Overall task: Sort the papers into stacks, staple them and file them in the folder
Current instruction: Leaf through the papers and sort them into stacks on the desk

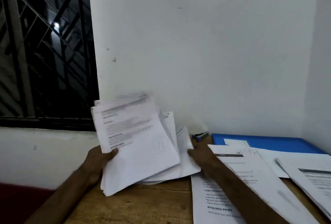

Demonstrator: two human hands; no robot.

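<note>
A thick bundle of printed white papers [136,143] stands tilted up over the left part of the wooden table [139,204]. My left hand [99,159] grips the bundle's left edge, thumb on the front sheet. My right hand [200,155] touches the bundle's right edge, fingers curled on the loose sheets there. A blue folder [279,142] lies flat at the back right by the wall. A dark stapler [199,136] sits just left of the folder. Sorted sheets [250,173] lie spread on the right, partly under my right forearm.
A white wall rises right behind the table and turns a corner at the far right. A dark barred window [44,50] fills the upper left above a white sill. Another stack of papers [311,180] reaches the right edge.
</note>
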